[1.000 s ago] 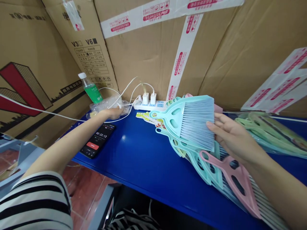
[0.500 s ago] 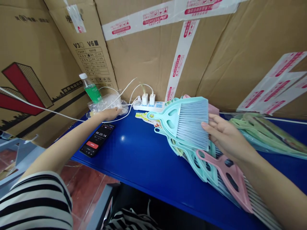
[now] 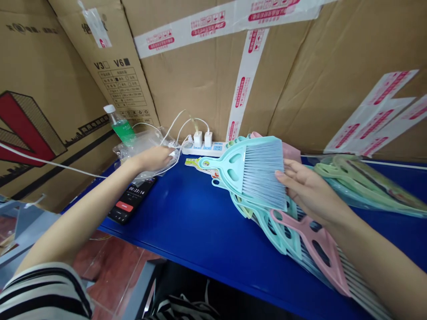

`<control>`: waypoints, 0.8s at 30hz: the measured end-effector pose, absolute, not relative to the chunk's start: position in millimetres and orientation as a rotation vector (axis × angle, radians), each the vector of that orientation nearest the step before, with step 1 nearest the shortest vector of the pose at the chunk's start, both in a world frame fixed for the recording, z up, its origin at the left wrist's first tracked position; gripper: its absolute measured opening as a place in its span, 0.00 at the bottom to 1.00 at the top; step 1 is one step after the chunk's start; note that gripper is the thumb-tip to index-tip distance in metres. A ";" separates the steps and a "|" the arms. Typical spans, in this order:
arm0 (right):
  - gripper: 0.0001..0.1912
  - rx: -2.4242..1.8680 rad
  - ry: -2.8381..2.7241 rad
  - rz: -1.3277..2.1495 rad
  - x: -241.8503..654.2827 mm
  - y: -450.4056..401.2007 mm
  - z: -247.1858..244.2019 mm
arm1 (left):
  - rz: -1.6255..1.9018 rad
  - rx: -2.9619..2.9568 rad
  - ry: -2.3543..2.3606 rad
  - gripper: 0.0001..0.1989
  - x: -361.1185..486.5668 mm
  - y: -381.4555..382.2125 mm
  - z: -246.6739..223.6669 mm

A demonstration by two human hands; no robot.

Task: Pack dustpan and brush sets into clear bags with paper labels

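Observation:
My right hand point(image 3: 305, 184) grips a mint-green brush point(image 3: 263, 169) by its blue-grey bristles, its handle pointing left. Under it lies a pile of mint brushes and dustpans point(image 3: 273, 231), with a pink brush point(image 3: 320, 249) on top toward the front. My left hand point(image 3: 156, 158) is closed on a crumpled clear plastic bag point(image 3: 136, 142), beside the white power strip. Part of the bag hangs over the top of a black phone point(image 3: 128, 204) showing a timer.
A power strip point(image 3: 213, 149) with white chargers and cables stands against the cardboard point(image 3: 200, 89). A green-labelled bottle point(image 3: 122, 126) is at the back left. Bagged green brushes point(image 3: 370, 182) lie right on the blue table point(image 3: 193, 226).
My left hand has moved slightly toward the power strip, pulling the plastic bag closer so that it now overlaps the phone's top. My right hand still holds the brush; the view has shifted slightly.

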State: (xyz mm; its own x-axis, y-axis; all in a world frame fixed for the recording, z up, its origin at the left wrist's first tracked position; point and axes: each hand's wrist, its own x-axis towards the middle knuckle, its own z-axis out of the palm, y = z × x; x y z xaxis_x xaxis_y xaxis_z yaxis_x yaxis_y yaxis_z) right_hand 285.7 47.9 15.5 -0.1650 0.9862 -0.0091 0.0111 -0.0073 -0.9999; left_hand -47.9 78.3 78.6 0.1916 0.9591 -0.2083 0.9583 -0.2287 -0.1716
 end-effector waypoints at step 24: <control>0.09 -0.747 -2.278 -0.220 270.2 14.5 13.8 | -0.191 -2.682 -1.140 0.36 20.6 34.3 49.4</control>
State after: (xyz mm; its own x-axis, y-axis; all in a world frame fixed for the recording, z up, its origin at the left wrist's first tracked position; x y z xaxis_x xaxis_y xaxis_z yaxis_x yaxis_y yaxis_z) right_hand 270.2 14.5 13.8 -0.5744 0.4507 0.6833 0.5730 0.8176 -0.0577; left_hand 20.6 34.3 49.4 0.6907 0.6937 0.2042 0.7224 -0.6746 -0.1516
